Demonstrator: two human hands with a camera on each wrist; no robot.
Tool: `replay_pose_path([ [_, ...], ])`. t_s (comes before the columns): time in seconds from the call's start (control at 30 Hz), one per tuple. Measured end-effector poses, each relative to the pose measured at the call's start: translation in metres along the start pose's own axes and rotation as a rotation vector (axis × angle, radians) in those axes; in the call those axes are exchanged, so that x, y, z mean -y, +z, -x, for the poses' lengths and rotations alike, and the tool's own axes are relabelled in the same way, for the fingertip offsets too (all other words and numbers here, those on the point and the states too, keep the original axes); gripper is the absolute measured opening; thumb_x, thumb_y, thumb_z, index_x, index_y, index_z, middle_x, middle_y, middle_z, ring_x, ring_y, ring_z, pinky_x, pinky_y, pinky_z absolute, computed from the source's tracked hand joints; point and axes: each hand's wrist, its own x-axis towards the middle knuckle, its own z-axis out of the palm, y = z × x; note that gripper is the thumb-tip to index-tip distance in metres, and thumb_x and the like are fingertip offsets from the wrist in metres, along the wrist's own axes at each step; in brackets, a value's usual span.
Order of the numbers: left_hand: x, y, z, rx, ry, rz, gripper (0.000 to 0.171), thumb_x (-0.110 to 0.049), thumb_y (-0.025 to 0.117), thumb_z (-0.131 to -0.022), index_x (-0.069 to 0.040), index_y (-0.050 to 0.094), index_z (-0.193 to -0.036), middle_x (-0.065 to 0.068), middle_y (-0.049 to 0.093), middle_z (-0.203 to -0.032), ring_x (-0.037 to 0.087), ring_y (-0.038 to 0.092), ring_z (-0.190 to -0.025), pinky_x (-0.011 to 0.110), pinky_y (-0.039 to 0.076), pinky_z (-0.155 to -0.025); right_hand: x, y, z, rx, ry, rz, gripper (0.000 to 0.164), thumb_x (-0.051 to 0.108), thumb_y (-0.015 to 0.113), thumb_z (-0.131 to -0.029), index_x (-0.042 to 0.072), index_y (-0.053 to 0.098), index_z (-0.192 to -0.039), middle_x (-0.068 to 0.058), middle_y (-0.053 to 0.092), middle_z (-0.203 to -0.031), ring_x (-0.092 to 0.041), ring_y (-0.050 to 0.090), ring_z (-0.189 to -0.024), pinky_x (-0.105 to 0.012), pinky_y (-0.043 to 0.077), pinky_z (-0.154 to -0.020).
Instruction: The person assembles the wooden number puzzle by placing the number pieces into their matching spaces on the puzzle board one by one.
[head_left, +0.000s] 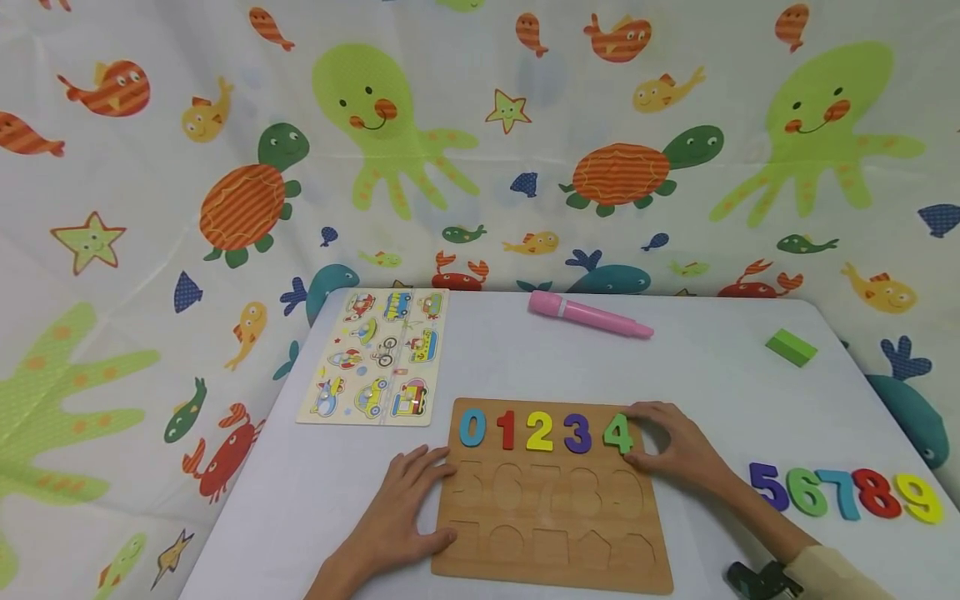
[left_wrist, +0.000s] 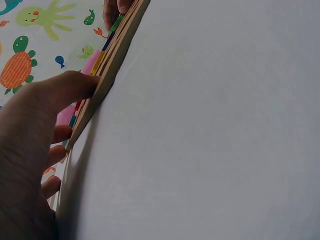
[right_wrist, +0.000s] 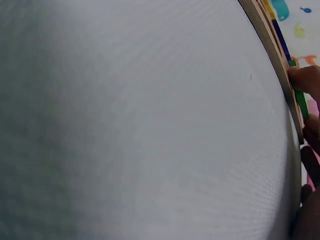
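A wooden number puzzle board (head_left: 555, 504) lies on the white table, with blue 0 (head_left: 472, 427), red 1 (head_left: 506, 430), yellow 2 (head_left: 539, 432) and purple 3 (head_left: 577, 433) along its top row. At that row's right end, my right hand (head_left: 686, 446) pinches a green number 4 (head_left: 618, 434) between thumb and forefinger. The 4 stands proud of the board (right_wrist: 280, 65) in the right wrist view. My left hand (head_left: 397, 508) rests at the board's left edge, thumb and fingertips touching it. Outlined recesses show in the two lower rows.
Right of the board lie numbers: purple 5 (head_left: 768, 487), green 6 (head_left: 807, 492), blue 7 (head_left: 842, 493), red 8 (head_left: 876, 493), yellow 9 (head_left: 918, 498). A vehicle picture board (head_left: 375, 358), pink marker (head_left: 591, 315) and green block (head_left: 791, 347) sit farther back. A patterned curtain (head_left: 480, 108) hangs behind.
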Motion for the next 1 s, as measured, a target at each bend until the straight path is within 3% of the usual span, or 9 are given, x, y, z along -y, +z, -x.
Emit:
replay_pose_path([
  [1.0,-0.0015,-0.0014,0.0009,-0.006,-0.009,0.015,0.074,-0.059,0.072,-0.076,-0.023,0.054,-0.138,-0.005,0.035,-0.155,0.024,0.024,-0.144,0.059,0.019,-0.113,0.0034,-0.0019,-0.0001,0.035,0.043,-0.011,0.068,0.042,0.086,-0.075,0.015,0.062,-0.132,-0.010,0.054,-0.133,-0.038,0.044,-0.128,-0.067,0.036,-0.099],
])
